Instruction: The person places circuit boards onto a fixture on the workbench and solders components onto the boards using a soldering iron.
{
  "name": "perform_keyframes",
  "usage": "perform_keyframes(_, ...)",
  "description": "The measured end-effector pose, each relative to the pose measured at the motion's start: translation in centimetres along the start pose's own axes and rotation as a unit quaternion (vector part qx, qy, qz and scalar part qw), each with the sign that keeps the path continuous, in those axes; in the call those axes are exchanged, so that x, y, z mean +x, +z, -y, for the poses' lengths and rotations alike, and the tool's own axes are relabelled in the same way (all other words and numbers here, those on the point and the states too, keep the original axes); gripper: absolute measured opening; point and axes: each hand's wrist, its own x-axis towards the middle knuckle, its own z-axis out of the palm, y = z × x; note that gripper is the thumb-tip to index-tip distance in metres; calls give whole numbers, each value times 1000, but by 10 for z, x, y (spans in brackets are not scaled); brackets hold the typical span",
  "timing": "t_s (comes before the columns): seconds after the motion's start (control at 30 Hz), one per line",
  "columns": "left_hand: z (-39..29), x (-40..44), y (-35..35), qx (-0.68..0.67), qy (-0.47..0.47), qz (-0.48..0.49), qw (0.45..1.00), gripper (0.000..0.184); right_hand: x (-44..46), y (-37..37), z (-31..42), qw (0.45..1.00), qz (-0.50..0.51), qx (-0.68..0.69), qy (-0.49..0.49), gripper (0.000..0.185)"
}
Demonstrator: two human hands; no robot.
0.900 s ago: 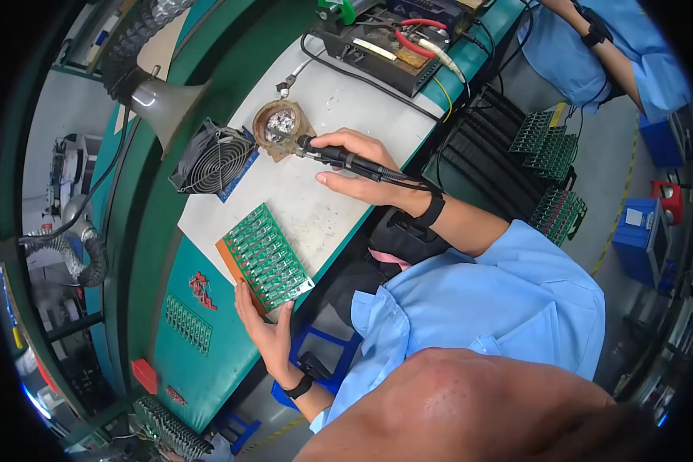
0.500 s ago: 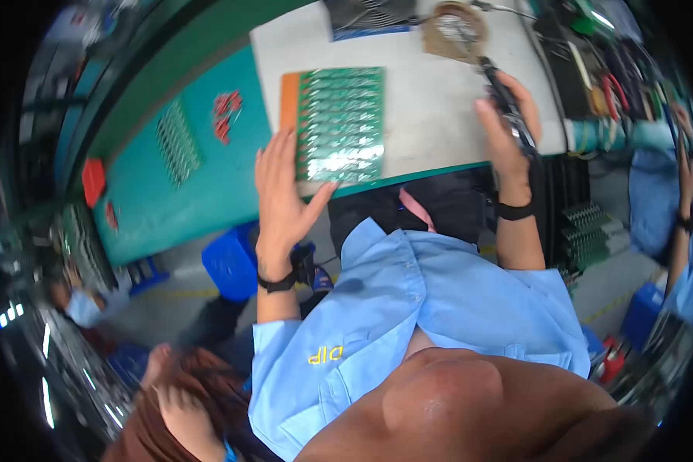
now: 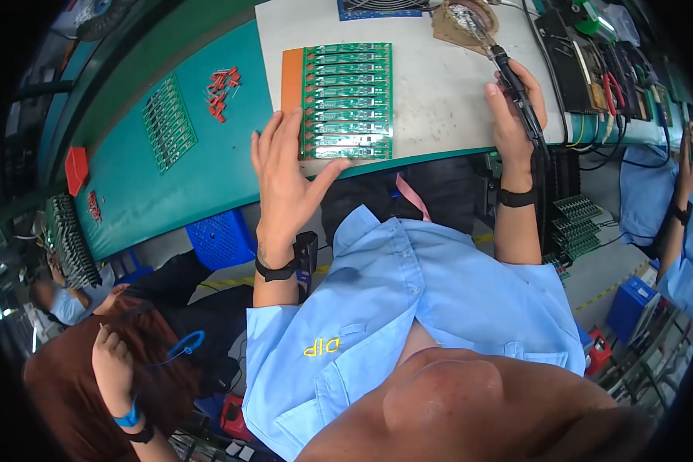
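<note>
My right hand [image 3: 518, 115] is wrapped round a soldering iron [image 3: 518, 94]. The iron's metal tip points into a brown holder [image 3: 456, 32] with shiny metal wool inside. At the near left corner of a green circuit board panel [image 3: 348, 100], my left hand [image 3: 286, 173] lies with fingers stretched out and thumb spread along the near edge. Its fingertips touch an orange strip [image 3: 292, 81] along the panel's left side. The panel lies flat on a white sheet [image 3: 431, 115], its rows running crosswise.
Left on the green mat [image 3: 235, 165] are a second board panel [image 3: 169, 123] and a pile of red components [image 3: 220, 92]. A red bin [image 3: 76, 171] sits at the far left. Tools, including red-handled pliers [image 3: 613, 92], lie at right. Another person's hand [image 3: 112, 362] shows lower left.
The soldering iron's tip remains at the holder, while the view has shifted slightly and grown sharper. At lower left, the other person's hand has risen from their lap.
</note>
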Motion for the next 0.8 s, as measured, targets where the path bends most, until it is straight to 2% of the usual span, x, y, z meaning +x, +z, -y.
perform_keyframes(0.27, -2, 9, 10, 21, -37, -47, 998, 62, 0, -1, 0, 1000, 4, -6, -19, 49)
perform_keyframes(0.7, 1, 9, 14, -7, -52, -57, 997, 59, -2, -3, -1, 1000, 2, -13, -18, 49)
perform_keyframes(0.8, -3, 9, 12, -12, -39, -62, 997, 59, -2, -10, -5, 999, 7, -51, -14, 49)
